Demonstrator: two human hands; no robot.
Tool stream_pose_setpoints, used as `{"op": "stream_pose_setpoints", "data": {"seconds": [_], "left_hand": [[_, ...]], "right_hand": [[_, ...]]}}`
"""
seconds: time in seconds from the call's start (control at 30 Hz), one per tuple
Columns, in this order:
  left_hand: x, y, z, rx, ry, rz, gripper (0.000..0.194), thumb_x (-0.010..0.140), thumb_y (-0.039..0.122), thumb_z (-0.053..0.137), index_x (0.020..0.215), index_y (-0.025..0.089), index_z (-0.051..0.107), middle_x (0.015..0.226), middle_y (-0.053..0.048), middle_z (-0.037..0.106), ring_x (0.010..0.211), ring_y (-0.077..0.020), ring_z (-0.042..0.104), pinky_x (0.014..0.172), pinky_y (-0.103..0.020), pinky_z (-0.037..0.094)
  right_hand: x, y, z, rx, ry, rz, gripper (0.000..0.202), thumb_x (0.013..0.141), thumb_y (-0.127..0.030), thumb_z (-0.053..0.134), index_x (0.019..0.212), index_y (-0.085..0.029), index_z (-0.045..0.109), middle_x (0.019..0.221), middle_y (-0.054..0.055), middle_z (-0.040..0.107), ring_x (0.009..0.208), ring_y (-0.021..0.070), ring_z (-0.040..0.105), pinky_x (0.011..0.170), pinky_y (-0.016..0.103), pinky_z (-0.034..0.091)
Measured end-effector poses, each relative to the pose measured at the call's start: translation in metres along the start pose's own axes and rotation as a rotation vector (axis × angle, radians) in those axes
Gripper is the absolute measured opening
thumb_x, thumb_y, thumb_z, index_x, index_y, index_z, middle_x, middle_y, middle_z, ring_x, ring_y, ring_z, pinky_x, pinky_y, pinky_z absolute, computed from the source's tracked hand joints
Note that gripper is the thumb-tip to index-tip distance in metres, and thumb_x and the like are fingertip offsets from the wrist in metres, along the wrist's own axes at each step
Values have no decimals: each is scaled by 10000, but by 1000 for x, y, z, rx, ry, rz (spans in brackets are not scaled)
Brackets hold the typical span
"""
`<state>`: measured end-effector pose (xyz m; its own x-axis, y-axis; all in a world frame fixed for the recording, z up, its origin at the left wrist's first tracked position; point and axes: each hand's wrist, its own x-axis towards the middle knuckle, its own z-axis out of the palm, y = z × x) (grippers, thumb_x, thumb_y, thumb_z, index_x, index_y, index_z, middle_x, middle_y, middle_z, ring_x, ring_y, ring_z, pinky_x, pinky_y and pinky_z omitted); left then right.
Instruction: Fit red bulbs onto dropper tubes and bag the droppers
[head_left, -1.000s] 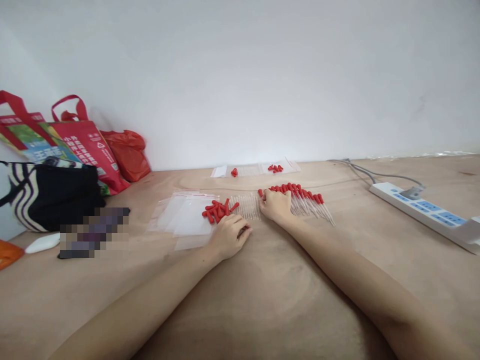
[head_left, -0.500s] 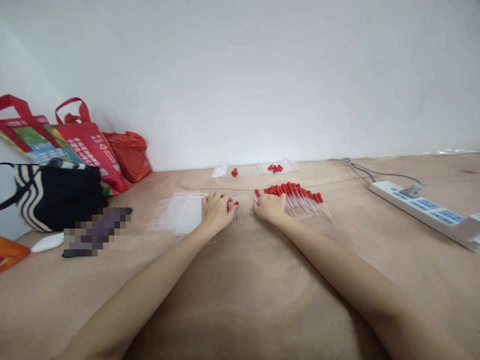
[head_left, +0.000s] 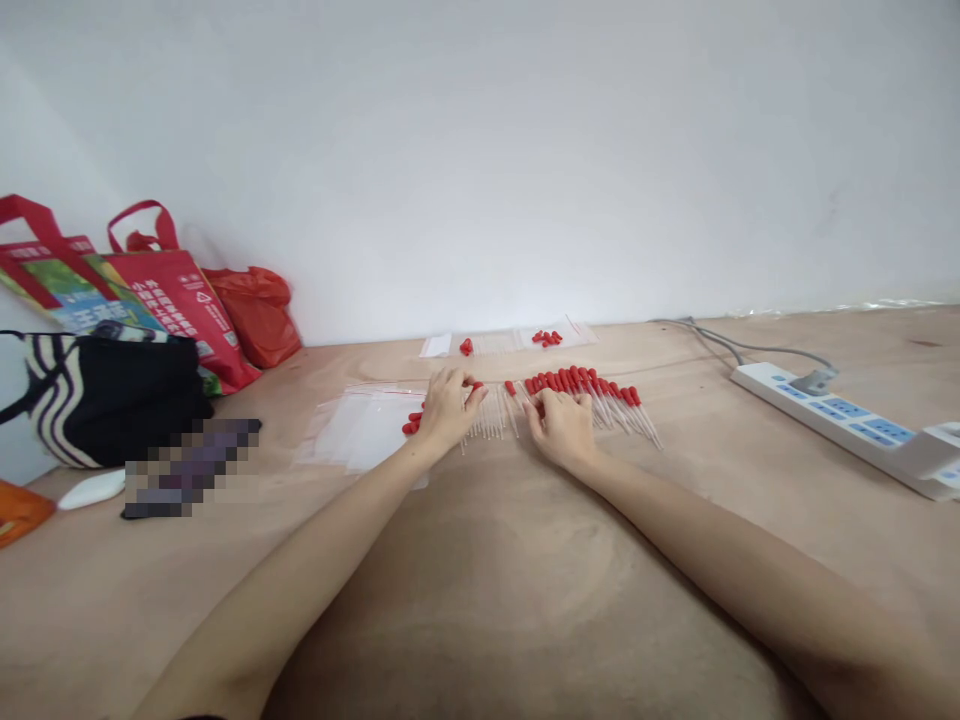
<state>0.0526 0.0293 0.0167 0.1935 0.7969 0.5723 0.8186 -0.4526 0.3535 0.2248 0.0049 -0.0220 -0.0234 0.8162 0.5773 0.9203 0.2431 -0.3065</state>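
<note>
My left hand (head_left: 448, 408) is closed with a red rubber bulb (head_left: 478, 386) between thumb and fingertips, above the left end of a row of thin clear tubes (head_left: 491, 415). Several loose red bulbs (head_left: 411, 425) lie beside its wrist. Just right of the bare tubes, my right hand (head_left: 561, 425) has its fingers curled together near the tubes; whatever it pinches is too small to make out. Behind it fans a row of clear tubes topped with red bulbs (head_left: 577, 380). One capped tube (head_left: 510, 388) lies apart, between my hands. Clear plastic bags (head_left: 360, 425) lie flat at the left.
Small bags with red bulbs (head_left: 547, 338) and tubes lie by the wall. A white power strip (head_left: 847, 415) with a grey cable is on the right. Red shopping bags (head_left: 187, 310), a black bag (head_left: 127, 395) and a blurred dark object (head_left: 195, 468) stand or lie at left.
My left hand has shifted slightly right and up, uncovering loose red bulbs near its wrist. My right hand has moved right and down, away from the bare tubes, exposing the separate capped tube.
</note>
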Motion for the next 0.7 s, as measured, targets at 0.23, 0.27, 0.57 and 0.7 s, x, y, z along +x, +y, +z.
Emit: {"op": "stream_pose_setpoints", "data": {"seconds": [0.23, 0.27, 0.57, 0.7], "left_hand": [[-61, 11, -3, -718, -183, -65, 176, 784, 207, 489, 930, 179, 395, 783, -8, 511, 714, -117, 556, 666, -265, 469], [-66, 11, -2, -758, -221, -83, 190, 768, 200, 509, 930, 174, 413, 800, -13, 514, 737, -118, 559, 690, -270, 473], [-65, 8, 0, -775, -307, -156, 168, 647, 184, 638, 656, 142, 475, 687, 16, 494, 690, -118, 557, 669, -270, 495], [-66, 10, 0, -790, -313, -186, 180, 657, 173, 627, 722, 154, 460, 724, 22, 506, 707, -111, 563, 694, -277, 498]], "right_hand": [[-31, 33, -22, 137, -19, -360, 172, 851, -242, 387, 845, -163, 540, 764, 26, 646, 669, 133, 551, 721, 293, 235], [-33, 35, -24, 138, -10, -382, 176, 852, -234, 387, 875, -167, 548, 767, 26, 646, 678, 132, 551, 726, 294, 235], [-37, 22, -30, 126, -26, -484, 223, 855, -228, 385, 861, -174, 601, 732, 34, 639, 658, 125, 527, 722, 305, 233], [-38, 17, -33, 137, -85, -506, 222, 852, -234, 387, 863, -186, 603, 742, 31, 640, 672, 127, 528, 731, 310, 228]]}}
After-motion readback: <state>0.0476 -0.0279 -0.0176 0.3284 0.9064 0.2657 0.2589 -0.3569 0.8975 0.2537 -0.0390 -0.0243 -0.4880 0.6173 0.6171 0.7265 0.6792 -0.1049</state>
